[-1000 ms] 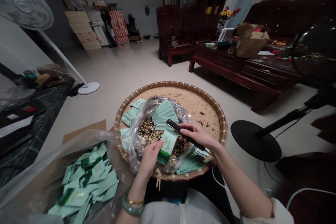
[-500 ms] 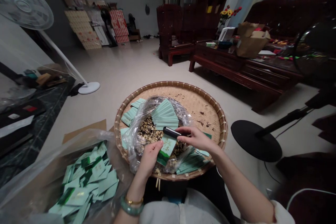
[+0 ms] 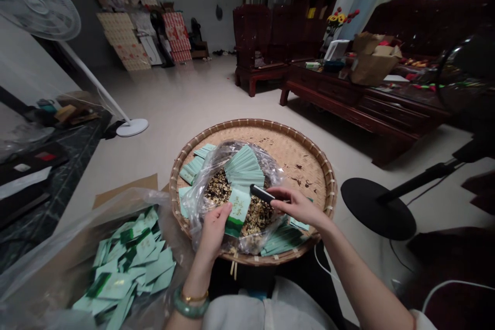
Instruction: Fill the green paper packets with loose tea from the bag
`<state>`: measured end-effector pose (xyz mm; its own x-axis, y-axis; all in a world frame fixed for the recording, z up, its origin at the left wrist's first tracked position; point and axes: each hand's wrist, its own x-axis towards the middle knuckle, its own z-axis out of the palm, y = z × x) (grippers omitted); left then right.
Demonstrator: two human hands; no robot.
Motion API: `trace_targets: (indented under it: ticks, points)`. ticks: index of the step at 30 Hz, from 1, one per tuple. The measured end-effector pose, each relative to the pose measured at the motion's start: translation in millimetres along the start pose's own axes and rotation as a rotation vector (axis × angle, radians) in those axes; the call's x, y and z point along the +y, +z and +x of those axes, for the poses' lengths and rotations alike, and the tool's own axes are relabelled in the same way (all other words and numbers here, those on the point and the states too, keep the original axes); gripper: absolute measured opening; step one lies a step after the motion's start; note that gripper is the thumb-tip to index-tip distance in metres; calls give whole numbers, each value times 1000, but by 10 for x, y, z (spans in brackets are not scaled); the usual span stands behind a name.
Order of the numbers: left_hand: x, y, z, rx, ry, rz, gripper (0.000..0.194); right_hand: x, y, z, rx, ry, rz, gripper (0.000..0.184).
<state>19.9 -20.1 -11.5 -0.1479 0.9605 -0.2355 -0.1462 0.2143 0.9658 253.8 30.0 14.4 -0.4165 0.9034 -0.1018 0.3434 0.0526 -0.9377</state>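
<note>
My left hand (image 3: 216, 224) pinches the lower left side of a green paper sachet (image 3: 238, 211) with gold print and a dark green base. My right hand (image 3: 296, 205) grips a slim black handheld bag sealer (image 3: 262, 193), its tip just right of the sachet's top edge and apart from it. Beneath both hands lies an open clear plastic bag (image 3: 199, 185) of loose dried tea mix (image 3: 218, 186). A fanned stack of green sachets (image 3: 244, 165) rests on the mix. All of this sits in a round woven bamboo tray (image 3: 309, 157).
At the left, a plastic-lined box (image 3: 162, 206) holds a heap of green sachets (image 3: 135, 263). More sachets (image 3: 284, 237) lie along the tray's near right side. A white standing fan (image 3: 132, 127) is at left, a black fan base (image 3: 377, 206) at right. A dark wooden table (image 3: 348, 98) stands beyond.
The bag sealer has moved right, from the sachet's top edge to beside it. My left hand and the sachet have shifted slightly left and up, showing more of the sachet's face.
</note>
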Motion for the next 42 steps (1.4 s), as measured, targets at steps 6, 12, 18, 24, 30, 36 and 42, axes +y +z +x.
trace_targets:
  ticks: [6, 12, 18, 24, 30, 36, 42]
  points:
    - [40, 20, -29, -16, 47, 58, 42, 262, 43, -55, 61, -78, -410, 45]
    - [86, 183, -130, -231, 41, 239, 40, 30, 150, 10, 225, -130, -269, 37]
    - [103, 253, -192, -340, 49, 288, 42, -116, 388, 101, 266, -253, -326, 42]
    - [107, 236, -193, -352, 8, 194, 41, -61, 411, 179, 300, -188, -136, 44]
    - [185, -59, -158, 48, 70, -629, 37, 47, 181, 356, 348, -55, 55, 42]
    - [195, -181, -143, 82, 212, -848, 75, 142, 175, 545, 288, -184, -640, 22]
    - [97, 0, -96, 46, 132, -646, 45, 240, 304, 644, 290, -70, -898, 15]
